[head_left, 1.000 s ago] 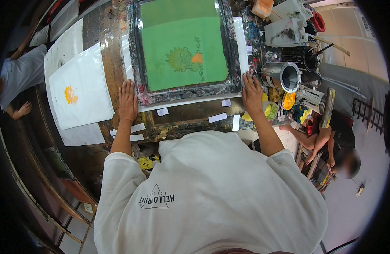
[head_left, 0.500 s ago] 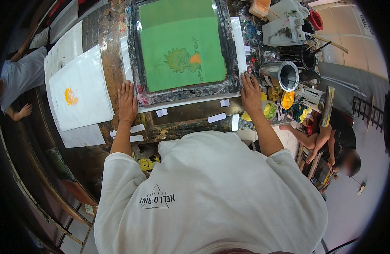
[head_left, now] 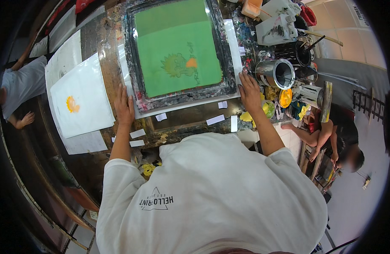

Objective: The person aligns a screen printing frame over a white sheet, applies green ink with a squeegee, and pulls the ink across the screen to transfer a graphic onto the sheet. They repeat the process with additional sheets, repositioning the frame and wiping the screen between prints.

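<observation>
A screen-printing screen with green mesh [head_left: 174, 38] and a dark, ink-stained frame [head_left: 184, 97] lies over a white sheet [head_left: 233, 51] on the worktable. Through the mesh shows a cartoon figure with spiky hair, with an orange patch beside it. My left hand [head_left: 125, 106] rests flat at the sheet's near left edge, fingers stretched forward. At the near right edge, my right hand [head_left: 250, 94] lies with its fingers extended too. Both hands sit beside the frame, and neither grasps anything visible. Whether the fingertips press on the sheet or the table, I cannot tell.
Left of the screen lies a stack of white sheets [head_left: 82, 110] with a yellow-orange print. Small paper strips [head_left: 215, 120] dot the table's near edge. Paint cans [head_left: 276, 74], plastic jugs [head_left: 276, 30] and a yellow tub [head_left: 285, 98] crowd the right. One person [head_left: 25, 82] is at far left, another [head_left: 341, 131] sits at right.
The whole view has tilted and shifted slightly. My hands stay at the sheet's two sides, with the left fingers a little more spread. The person at left has moved a hand slightly.
</observation>
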Tool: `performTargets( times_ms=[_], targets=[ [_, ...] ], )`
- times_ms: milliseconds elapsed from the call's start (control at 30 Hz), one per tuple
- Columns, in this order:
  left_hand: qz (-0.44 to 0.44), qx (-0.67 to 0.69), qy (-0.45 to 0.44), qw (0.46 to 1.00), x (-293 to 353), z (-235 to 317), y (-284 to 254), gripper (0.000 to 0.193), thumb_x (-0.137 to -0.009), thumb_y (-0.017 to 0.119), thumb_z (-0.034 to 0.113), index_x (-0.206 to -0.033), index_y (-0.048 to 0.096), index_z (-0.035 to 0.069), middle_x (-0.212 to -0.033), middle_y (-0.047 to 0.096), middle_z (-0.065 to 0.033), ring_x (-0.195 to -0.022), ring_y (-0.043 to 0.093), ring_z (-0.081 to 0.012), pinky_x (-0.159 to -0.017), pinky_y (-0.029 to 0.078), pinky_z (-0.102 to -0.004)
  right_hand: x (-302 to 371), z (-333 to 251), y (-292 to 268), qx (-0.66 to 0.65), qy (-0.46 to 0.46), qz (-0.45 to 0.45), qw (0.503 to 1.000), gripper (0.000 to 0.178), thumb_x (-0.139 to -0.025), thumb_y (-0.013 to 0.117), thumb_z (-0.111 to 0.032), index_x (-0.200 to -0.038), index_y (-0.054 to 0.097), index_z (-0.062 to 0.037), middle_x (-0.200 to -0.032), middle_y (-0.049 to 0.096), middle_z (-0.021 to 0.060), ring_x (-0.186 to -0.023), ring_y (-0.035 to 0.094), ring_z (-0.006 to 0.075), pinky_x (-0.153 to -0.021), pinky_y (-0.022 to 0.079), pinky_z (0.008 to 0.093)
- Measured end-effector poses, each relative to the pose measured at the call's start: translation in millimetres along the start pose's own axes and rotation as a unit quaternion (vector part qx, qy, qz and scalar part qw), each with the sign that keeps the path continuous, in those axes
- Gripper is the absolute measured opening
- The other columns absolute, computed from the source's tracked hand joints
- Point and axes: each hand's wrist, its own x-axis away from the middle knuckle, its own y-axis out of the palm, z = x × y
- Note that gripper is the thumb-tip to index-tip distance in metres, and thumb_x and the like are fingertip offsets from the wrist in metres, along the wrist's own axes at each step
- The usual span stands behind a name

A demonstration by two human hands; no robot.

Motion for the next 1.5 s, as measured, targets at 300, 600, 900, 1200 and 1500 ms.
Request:
performTargets(
  times_ms=[300, 600, 900, 1200, 1500],
  targets=[
    [-0.023, -0.179, 0.102, 0.978, -45, -22, 13, 0.064, -0.107, 0.043, 0.014, -0.169, 0.031, 0.006, -0.178, 0.025, -0.0121, -0.165, 0.019, -0.0346, -0.135, 0.012, -0.0524, -12, -1, 2, 0.083, -0.021, -0.025, 0.996, 0.058, -0.100, 0.064, -0.014, -0.157, 0.055, -0.0144, -0.165, 0.051, 0.0047, -0.135, 0.052, 0.0326, -0.115, 0.041, 0.0488],
    [-0.050, -0.172, 0.079, 0.981, -45, -20, 13, 0.070, -0.103, 0.045, 0.014, -0.170, 0.026, 0.006, -0.179, 0.023, -0.0120, -0.166, 0.016, -0.0328, -0.136, 0.009, -0.0523, -13, -7, 0, 0.091, -0.012, -0.039, 0.995, 0.063, -0.096, 0.066, -0.006, -0.157, 0.055, -0.0127, -0.164, 0.052, 0.0063, -0.134, 0.052, 0.0335, -0.116, 0.039, 0.0471],
    [-0.052, -0.175, 0.070, 0.981, -46, -18, 11, 0.069, -0.103, 0.046, 0.015, -0.170, 0.028, 0.006, -0.178, 0.024, -0.0115, -0.166, 0.018, -0.0316, -0.136, 0.009, -0.0521, -14, -7, 0, 0.093, 0.000, -0.047, 0.995, 0.066, -0.093, 0.068, -0.005, -0.157, 0.055, -0.0138, -0.164, 0.052, 0.0061, -0.132, 0.053, 0.0336, -0.116, 0.039, 0.0469],
    [-0.043, -0.145, 0.061, 0.987, -48, -12, 8, 0.067, -0.104, 0.044, 0.018, -0.169, 0.031, 0.007, -0.177, 0.027, -0.0123, -0.165, 0.019, -0.0318, -0.136, 0.009, -0.0519, -15, -7, 1, 0.099, 0.012, -0.058, 0.993, 0.064, -0.095, 0.068, -0.010, -0.157, 0.056, -0.0179, -0.166, 0.049, 0.0018, -0.134, 0.053, 0.0319, -0.116, 0.040, 0.0476],
    [-0.047, -0.162, 0.071, 0.983, -48, -14, 8, 0.066, -0.105, 0.044, 0.018, -0.169, 0.031, 0.007, -0.178, 0.027, -0.0087, -0.166, 0.018, -0.0311, -0.136, 0.009, -0.0515, -20, -10, -5, 0.079, -0.003, -0.044, 0.996, 0.066, -0.096, 0.065, -0.008, -0.160, 0.052, -0.0168, -0.165, 0.051, 0.0037, -0.130, 0.054, 0.0332, -0.115, 0.041, 0.0465]
  ],
)
